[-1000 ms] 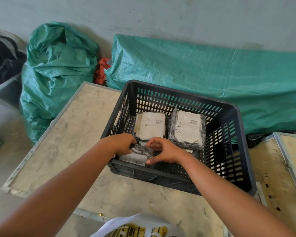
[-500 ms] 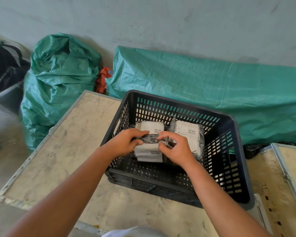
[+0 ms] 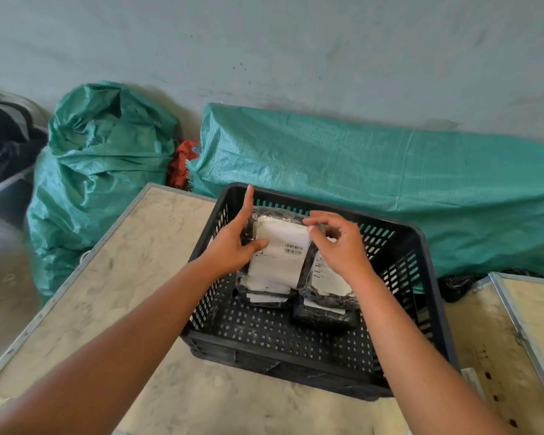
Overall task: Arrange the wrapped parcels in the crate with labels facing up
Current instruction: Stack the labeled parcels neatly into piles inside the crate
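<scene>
A black slotted crate (image 3: 427, 309) stands on a pale board. Both hands hold one wrapped parcel (image 3: 280, 259) over its far left part, white label with a barcode facing up. My left hand (image 3: 233, 246) grips the parcel's left edge, thumb on the label and index finger pointing up. My right hand (image 3: 339, 246) pinches its top right corner. A second parcel (image 3: 330, 281) lies label up at the right, partly under my right hand. Edges of other parcels (image 3: 324, 312) show beneath these two.
The board (image 3: 132, 277) has metal-trimmed edges. A second trimmed board (image 3: 534, 315) lies at the right. Green tarp-covered bundles (image 3: 358, 171) and a green sack (image 3: 101, 171) line the grey wall behind. A dark bin (image 3: 4, 158) stands at far left.
The parcel came up from the crate's near left corner, moved toward the far side and turned so its label faces up. Both hands moved with it.
</scene>
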